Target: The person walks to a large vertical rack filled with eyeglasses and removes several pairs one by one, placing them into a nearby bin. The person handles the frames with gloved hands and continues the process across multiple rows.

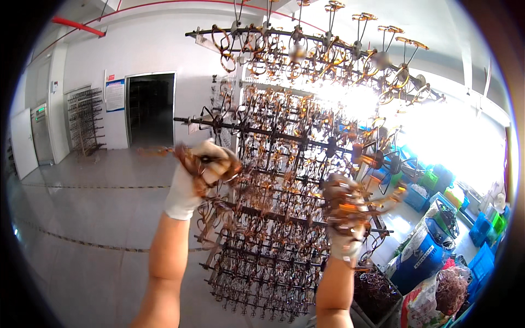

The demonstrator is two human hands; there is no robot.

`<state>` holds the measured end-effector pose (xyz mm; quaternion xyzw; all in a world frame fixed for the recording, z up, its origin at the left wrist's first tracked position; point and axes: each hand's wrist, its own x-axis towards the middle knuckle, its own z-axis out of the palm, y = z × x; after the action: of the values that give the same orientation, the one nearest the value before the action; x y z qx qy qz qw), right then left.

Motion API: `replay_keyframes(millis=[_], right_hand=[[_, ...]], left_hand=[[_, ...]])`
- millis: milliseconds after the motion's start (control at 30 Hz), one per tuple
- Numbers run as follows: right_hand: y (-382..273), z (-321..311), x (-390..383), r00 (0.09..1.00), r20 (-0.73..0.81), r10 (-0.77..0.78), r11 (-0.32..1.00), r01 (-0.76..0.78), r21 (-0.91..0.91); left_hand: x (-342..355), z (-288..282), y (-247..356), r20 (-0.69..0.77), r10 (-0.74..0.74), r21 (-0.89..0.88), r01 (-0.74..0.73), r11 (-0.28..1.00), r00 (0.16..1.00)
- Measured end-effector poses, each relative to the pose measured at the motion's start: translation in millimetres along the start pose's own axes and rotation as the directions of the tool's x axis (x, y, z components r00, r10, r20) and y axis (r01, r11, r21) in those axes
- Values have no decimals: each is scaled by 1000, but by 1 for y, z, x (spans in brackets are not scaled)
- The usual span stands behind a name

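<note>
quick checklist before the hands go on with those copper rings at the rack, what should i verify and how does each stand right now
1. Left hand gloved: ok, a white glove covers it.
2. Left hand has a grip on copper rings: ok, fingers closed round a bunch, though blurred.
3. Right hand has a grip on its bundle of rings: ok, closed on a bunch; its glove is partly hidden.
4. Tall rack upright, rows hung with rings: ok, it stands straight.
5. Free hooks near the hands: cannot tell, rows look crowded and backlit.
6. Floor beside the rack: not ok on the right, where a blue drum and bags stand close.
</note>
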<state>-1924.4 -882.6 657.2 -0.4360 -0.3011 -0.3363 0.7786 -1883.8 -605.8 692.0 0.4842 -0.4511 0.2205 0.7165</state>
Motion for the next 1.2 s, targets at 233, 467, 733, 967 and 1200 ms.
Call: replay_keyframes(millis=[233,467,733,967,1200], right_hand=[[-85,-77,76,771,347,-534,734,626,-264],[-125,-152,144,841,289,-457,522,517,-679],[-157,-151,225,735,378,-563,449,656,-607],[-173,-114,282,843,180,-508,692,523,-498],[-187,-101,302,548,430,-717,111,699,-706]], left_hand=[[131,-87,-11,-342,299,125,-273,954,891],[203,-92,-37,193,169,23,-176,984,967],[254,-94,27,-51,187,-189,-194,963,981],[281,-99,29,-172,223,-276,-264,924,959],[264,-57,27,83,286,-374,-236,897,955]])
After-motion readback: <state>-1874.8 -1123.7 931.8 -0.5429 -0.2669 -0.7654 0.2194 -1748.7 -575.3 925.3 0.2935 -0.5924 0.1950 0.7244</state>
